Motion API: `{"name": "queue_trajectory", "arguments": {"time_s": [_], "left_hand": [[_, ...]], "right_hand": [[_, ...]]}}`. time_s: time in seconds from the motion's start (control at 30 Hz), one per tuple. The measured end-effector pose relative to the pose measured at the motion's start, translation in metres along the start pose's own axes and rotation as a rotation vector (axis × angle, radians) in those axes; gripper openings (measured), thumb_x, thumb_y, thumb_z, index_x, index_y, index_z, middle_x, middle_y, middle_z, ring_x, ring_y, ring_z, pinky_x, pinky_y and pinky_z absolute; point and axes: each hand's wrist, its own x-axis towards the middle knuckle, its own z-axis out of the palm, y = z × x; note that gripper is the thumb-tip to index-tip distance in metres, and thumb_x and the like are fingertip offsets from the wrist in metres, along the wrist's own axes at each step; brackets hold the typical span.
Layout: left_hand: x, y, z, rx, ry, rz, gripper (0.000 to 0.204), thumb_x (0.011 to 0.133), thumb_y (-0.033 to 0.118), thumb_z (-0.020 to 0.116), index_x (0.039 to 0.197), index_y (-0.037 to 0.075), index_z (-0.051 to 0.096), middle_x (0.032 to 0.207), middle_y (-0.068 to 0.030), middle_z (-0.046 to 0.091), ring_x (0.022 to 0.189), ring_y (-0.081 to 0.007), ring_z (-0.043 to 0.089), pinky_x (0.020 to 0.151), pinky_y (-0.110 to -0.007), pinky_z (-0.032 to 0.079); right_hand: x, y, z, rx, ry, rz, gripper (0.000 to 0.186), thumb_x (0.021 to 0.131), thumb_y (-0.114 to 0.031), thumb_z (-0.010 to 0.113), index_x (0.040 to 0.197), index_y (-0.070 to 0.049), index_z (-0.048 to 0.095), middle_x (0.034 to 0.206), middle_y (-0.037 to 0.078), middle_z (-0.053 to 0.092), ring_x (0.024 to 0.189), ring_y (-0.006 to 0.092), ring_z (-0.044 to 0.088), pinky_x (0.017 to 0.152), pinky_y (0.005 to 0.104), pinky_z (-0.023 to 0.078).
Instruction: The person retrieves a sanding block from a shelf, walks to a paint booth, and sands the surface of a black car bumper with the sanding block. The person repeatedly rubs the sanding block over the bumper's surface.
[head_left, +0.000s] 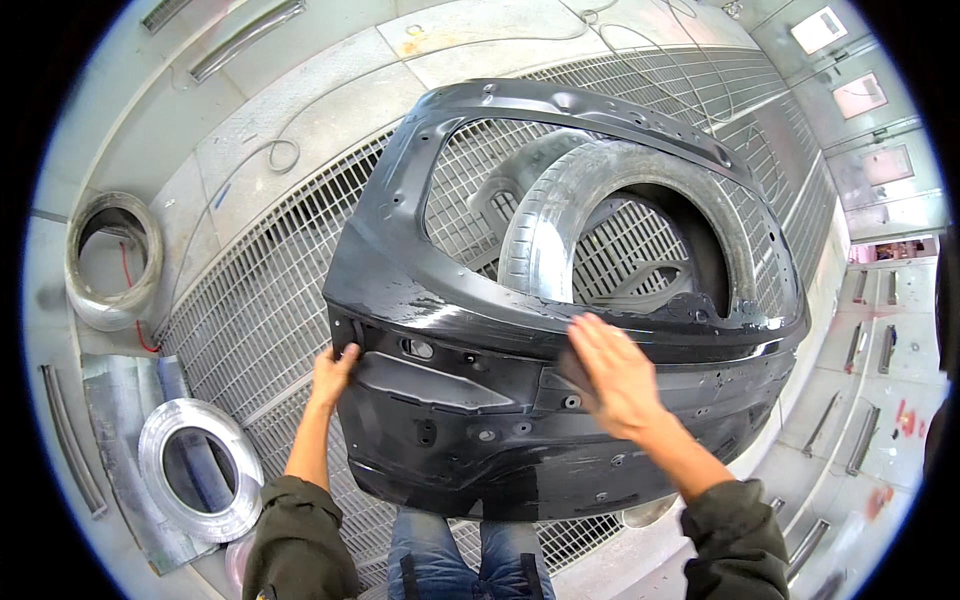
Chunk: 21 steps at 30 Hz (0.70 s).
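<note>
In front of me lies a black car tailgate panel, with a large window opening toward its far side. Its surface is wet along the ridge below the opening, with water drops and streaks. My left hand grips the panel's left edge, thumb on top and the other fingers partly hidden. Over the ridge right of centre, my right hand presses flat, fingers together and slightly blurred. Under its palm and thumb shows a dark flat pad, mostly hidden. Tyres are seen below the panel through the opening.
Metal floor grating runs under the panel. Another tyre leans at the left wall, near a wrapped ring-shaped tyre. A thin hose winds over the far floor. Light wall panels stand at right.
</note>
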Motion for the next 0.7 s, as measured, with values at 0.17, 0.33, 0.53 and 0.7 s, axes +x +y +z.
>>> {"name": "queue_trajectory", "arguments": {"time_s": [0.17,0.33,0.53,0.7], "left_hand": [[-0.014,0.03,0.01,-0.157,-0.082,-0.109,0.039,0.089,0.03,0.083,0.109,-0.002,0.075,0.098,-0.0053,0.075,0.088,-0.014,0.067,0.083,-0.031,0.053],[-0.017,0.045,0.008,-0.185,-0.087,-0.149,0.03,0.091,0.026,0.082,0.105,0.0,0.075,0.095,-0.0023,0.074,0.082,-0.0113,0.065,0.079,-0.028,0.051],[-0.019,0.038,0.013,-0.162,-0.022,-0.116,0.036,0.087,0.028,0.085,0.103,-0.003,0.076,0.092,-0.0048,0.075,0.082,-0.0111,0.064,0.077,-0.029,0.051],[-0.016,0.029,0.015,-0.135,0.005,-0.127,0.038,0.086,0.03,0.085,0.104,-0.002,0.076,0.093,-0.0048,0.075,0.082,-0.0118,0.065,0.077,-0.029,0.051]], "right_hand": [[0.126,-0.109,0.062,0.106,0.106,-0.133,0.07,0.09,-0.026,0.067,0.147,0.008,0.045,0.152,0.028,0.047,0.145,0.0391,0.044,0.122,0.0468,0.033],[0.127,-0.094,0.06,0.27,0.161,-0.206,0.064,0.091,-0.024,0.064,0.143,0.01,0.048,0.15,0.028,0.05,0.142,0.038,0.047,0.12,0.0462,0.037],[-0.006,0.015,-0.075,0.367,-0.058,0.01,0.073,0.071,0.005,0.059,0.143,0.0,0.054,0.147,0.021,0.056,0.142,0.0371,0.049,0.122,0.046,0.037],[0.049,-0.035,-0.006,0.104,-0.099,-0.039,0.073,0.076,-0.004,0.061,0.147,0.006,0.047,0.153,0.024,0.049,0.144,0.0377,0.046,0.122,0.0456,0.035]]}}
